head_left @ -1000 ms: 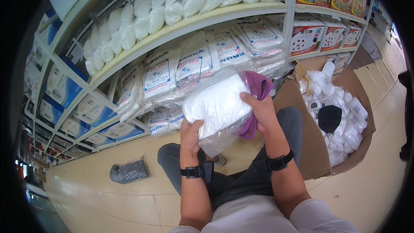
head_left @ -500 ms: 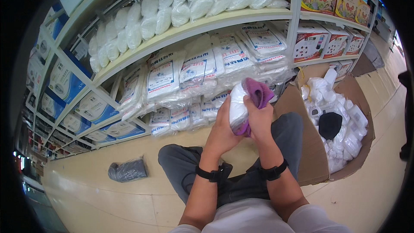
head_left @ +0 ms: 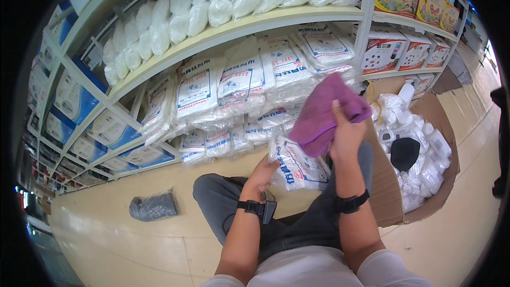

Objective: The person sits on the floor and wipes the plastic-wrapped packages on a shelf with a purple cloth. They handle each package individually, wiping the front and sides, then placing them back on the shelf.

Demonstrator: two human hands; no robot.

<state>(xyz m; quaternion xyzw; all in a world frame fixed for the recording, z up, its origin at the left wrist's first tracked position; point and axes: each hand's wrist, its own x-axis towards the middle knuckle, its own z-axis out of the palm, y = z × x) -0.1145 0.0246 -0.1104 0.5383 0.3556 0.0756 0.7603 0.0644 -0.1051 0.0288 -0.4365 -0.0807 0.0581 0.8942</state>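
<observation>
Purple cloth (head_left: pixel 326 119) grasped by the right fingers (head_left: pixel 339 112), white printed packet (head_left: pixel 300 167) pinched in the left fingers (head_left: pixel 271 166)

Left hand (head_left: pixel 261 174): lower, fingers bent closed, thumb on top pointing right
Right hand (head_left: pixel 348 134): higher and farther forward, fingers closed, thumb up
Left forearm (head_left: pixel 241 243): slants forward and inward
Right forearm (head_left: pixel 359 229): nearly straight ahead
Legs (head_left: pixel 219 202): bent, knees apart

Stocked shelves and a carton around you.
Far ahead, your shelf (head_left: pixel 367 0) bears white bundles (head_left: pixel 247 2) above flat packs (head_left: pixel 239 81); blue-and-white boxes (head_left: pixel 77 98) stand left. At right, a black object (head_left: pixel 405 154) tops white items (head_left: pixel 436 146) in the carton (head_left: pixel 383 186); a wrapped grey bundle (head_left: pixel 153 207) lies left on your floor (head_left: pixel 133 255).
</observation>
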